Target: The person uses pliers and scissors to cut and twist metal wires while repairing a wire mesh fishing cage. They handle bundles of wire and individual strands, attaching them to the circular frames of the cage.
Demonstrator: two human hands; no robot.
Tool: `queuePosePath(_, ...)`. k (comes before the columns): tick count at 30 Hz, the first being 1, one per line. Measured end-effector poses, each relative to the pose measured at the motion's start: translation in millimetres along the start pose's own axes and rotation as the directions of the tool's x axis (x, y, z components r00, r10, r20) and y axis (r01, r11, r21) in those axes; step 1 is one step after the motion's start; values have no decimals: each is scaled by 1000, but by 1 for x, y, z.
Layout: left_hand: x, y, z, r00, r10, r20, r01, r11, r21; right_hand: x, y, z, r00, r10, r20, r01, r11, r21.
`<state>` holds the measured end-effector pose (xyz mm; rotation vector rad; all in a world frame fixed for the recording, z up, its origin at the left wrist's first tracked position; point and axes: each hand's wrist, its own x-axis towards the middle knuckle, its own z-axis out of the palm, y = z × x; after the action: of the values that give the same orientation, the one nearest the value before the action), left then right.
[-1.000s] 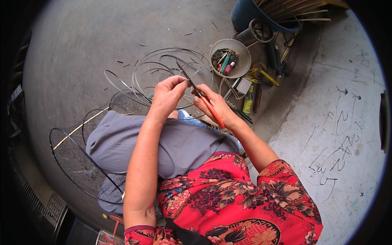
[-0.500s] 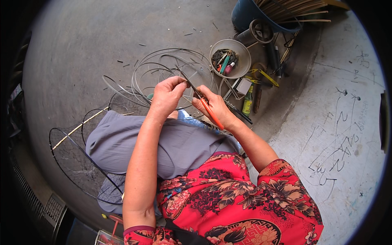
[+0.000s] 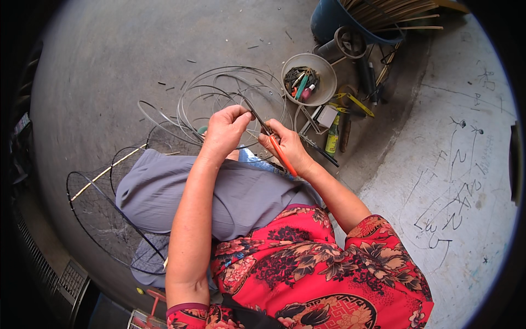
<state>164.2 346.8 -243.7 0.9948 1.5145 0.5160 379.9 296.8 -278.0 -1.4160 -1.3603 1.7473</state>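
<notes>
In front of my lap, my left hand (image 3: 227, 127) is closed, its thumb and forefinger pinched on a thin dark strip (image 3: 247, 103). My right hand (image 3: 289, 147) is wrapped round a cutting tool that looks like pliers with orange handles (image 3: 282, 157). The jaws of this tool lie close to the left fingertips and meet the strip there; whether they are parted is too small to tell. Beyond both hands, a loose coil of thin grey strip (image 3: 189, 90) is spread on the floor, running partly behind the fingers.
A round bowl (image 3: 327, 74) holds short dark pieces and small tools. Next to it are a green-yellow bottle (image 3: 332, 140), a white box (image 3: 327, 116) and a yellow tool (image 3: 359, 104). A blue bucket (image 3: 323, 22) of wooden strips stands far right. Black netting on hoops (image 3: 87, 219) lies left.
Both hands stay close together with only a slight shift. The orange handles have tilted a little and moved slightly left.
</notes>
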Motion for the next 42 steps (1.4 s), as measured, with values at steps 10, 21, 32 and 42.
queuePosePath(10,-4,10,3,989,-128,79,137,984,-113,46,-16,3,991,19,-134,34,924,382)
queuePosePath(21,-6,23,3,999,-27,22,30,988,-153,50,-13,-38,985,1,-173,92,846,525)
queuePosePath(32,-6,15,2,999,-24,-47,15,980,-198,8,-1,-11,997,-23,77,17,997,72)
queuePosePath(42,-8,19,1,999,-47,-3,46,982,-181,9,-16,-18,996,-69,62,74,994,-86)
